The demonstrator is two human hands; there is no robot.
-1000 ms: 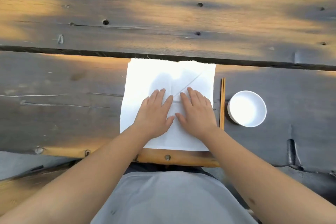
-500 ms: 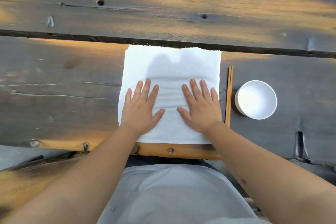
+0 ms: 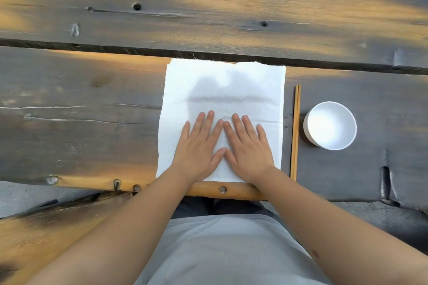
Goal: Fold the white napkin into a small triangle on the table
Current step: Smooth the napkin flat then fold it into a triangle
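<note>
White napkin (image 3: pixel 222 90): spread flat on the tabletop (image 3: pixel 81 122), creased, unfolded.
Hands: left hand (image 3: pixel 199 146) and right hand (image 3: pixel 249 146) flat, fingers straight, pressing.
Progress: no triangle yet; every fold remains.

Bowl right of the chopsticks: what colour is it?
Plain white, no pattern: the bowl, clearest in the head view.

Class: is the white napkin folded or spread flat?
Spread flat: the white napkin shows four square edges, only creases, under both open hands.
</note>
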